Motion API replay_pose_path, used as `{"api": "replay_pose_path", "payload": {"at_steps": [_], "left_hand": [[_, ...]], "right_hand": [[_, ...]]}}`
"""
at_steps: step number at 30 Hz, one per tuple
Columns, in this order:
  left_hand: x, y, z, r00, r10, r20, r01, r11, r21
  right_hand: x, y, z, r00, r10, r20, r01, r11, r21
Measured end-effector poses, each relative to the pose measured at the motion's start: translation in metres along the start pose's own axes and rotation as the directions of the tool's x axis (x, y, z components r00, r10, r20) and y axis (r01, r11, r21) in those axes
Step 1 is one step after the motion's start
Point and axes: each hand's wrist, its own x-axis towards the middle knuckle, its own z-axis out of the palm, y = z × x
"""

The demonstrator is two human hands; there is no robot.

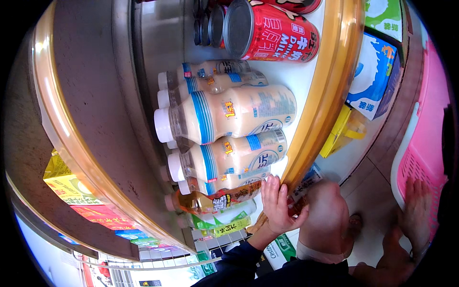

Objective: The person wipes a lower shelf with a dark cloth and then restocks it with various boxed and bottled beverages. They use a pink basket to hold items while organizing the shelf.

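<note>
My left hand [281,206], in a dark sleeve, touches the yellow-brown shelf edge [313,118] beside the bases of the drink bottles. Its thumb stands apart, and nothing shows in its grasp. My right hand [417,204] lies over the rim of a pink plastic basket [408,158], fingers against the perforated wall; its thumb is hidden. Cream-coloured drink bottles [238,113] with white caps stand in rows on the white shelf. Next to them are an amber drink bottle [215,201] and a green-labelled bottle [229,215]. Red milk drink cans [276,32] stand at the top.
Blue and white cartons [374,75] and a yellow box [337,132] stand on the lower level. Another shelf at left carries a yellow carton [68,179] and red boxes [100,217]. A wire rack [165,256] is at the bottom. A bare knee [321,215] is close to my left hand.
</note>
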Motion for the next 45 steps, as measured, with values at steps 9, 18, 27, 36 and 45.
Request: {"api": "replay_pose_path", "payload": {"at_steps": [9, 18, 27, 36, 45], "left_hand": [[0.001, 0.0, 0.001, 1.0, 0.002, 0.013, -0.002, 1.0, 0.002], [0.005, 0.002, -0.001, 1.0, -0.001, 0.012, 0.001, 1.0, -0.026], [0.003, 0.001, -0.003, 1.0, 0.008, 0.015, -0.007, 1.0, -0.014], [0.003, 0.002, -0.007, 0.994, 0.016, 0.107, -0.019, 1.0, 0.023], [0.0, 0.003, -0.007, 0.996, 0.002, 0.085, -0.004, 1.0, 0.015]], "right_hand": [[0.034, -0.026, -0.088, 0.948, -0.057, 0.313, 0.092, 0.991, -0.097], [0.009, -0.009, -0.028, 0.999, -0.007, -0.054, -0.001, 0.988, -0.154], [0.017, -0.021, -0.064, 0.905, -0.303, -0.299, 0.166, 0.898, -0.407], [0.019, -0.02, -0.057, 0.959, -0.192, -0.209, 0.156, 0.972, -0.178], [0.024, -0.019, -0.037, 0.981, -0.166, -0.103, 0.146, 0.972, -0.185]]}}
